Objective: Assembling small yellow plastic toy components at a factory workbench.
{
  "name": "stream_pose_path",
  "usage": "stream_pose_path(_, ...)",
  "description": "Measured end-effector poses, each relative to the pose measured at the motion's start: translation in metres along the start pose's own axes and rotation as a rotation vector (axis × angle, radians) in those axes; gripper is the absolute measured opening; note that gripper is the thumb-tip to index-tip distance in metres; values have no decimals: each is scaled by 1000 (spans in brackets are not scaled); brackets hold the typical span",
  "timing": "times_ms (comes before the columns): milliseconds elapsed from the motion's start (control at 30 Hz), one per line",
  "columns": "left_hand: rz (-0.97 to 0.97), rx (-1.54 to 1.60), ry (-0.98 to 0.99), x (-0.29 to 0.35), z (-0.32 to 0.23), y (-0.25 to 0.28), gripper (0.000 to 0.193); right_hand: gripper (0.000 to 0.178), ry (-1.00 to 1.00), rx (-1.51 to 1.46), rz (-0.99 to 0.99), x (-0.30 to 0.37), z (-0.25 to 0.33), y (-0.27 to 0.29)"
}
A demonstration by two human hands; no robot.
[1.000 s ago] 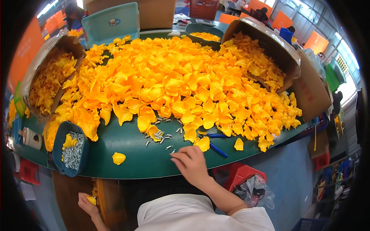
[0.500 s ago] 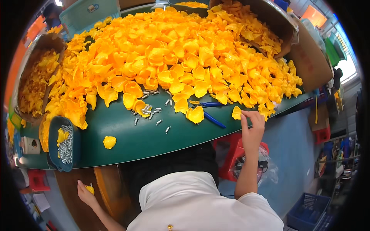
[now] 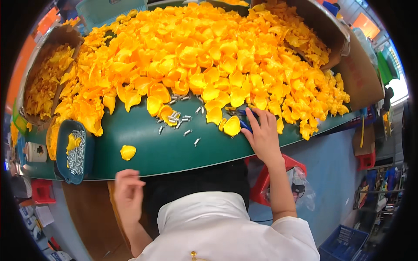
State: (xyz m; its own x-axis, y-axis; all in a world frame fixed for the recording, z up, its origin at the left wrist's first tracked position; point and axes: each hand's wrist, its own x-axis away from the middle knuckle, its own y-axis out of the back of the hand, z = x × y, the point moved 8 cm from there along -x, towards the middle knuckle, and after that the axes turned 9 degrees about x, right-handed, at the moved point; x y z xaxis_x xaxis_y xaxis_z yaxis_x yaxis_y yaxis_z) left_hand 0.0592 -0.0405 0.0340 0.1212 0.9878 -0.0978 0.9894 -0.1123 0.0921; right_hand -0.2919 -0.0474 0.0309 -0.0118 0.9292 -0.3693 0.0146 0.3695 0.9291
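My right hand (image 3: 264, 135) reaches over the blue-handled pliers (image 3: 244, 126) at the front edge of the heap, its thumb and fingers around the handles. The jaws point left, beside a yellow curved plastic shell (image 3: 232, 125). My left hand (image 3: 129, 195) is just off the table's near edge, slightly blurred, with fingers loosely bent and nothing visible in them. Beyond it, a single yellow shell (image 3: 128, 152) lies on the green tabletop (image 3: 165, 150). Small silvery metal cylinders (image 3: 174, 117) are scattered in the middle, some inside a yellow shell.
A large heap of yellow shells (image 3: 187, 56) covers the far table. Cardboard boxes of shells stand at left (image 3: 48, 82) and right (image 3: 359, 71). A dark blue tub (image 3: 87, 152) holds metal cylinders at the near left. A red stool (image 3: 261, 185) stands below the right edge.
My right hand has moved left from a small yellow shell onto the pliers. My left hand has risen toward the table edge; the yellow piece it held no longer shows.
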Motion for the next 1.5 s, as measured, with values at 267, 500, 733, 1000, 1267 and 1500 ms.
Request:
stream_pose_path(267,375,216,-109,-42,-32,-103,21,61,-85,-296,39,-17,-23,8)
stream_pose_path(500,199,504,-120,-60,-26,-96,11,52,-97,-449,-173,-41,-6,30)
stream_pose_path(733,64,601,-117,-73,-18,-77,12,38,-83,-818,-15,-48,41,38)
stream_pose_path(1000,219,681,-212,-82,-50,-85,11,40,113,-885,35,-46,73,72)
stream_pose_path(1267,347,665,-213,-73,-56,-79,24,48,459,-666,-6,-57,101,83)
stream_pose_path(1500,261,464,-273,-65,-66,-75,15,43,553,-486,-8,-61,116,92)
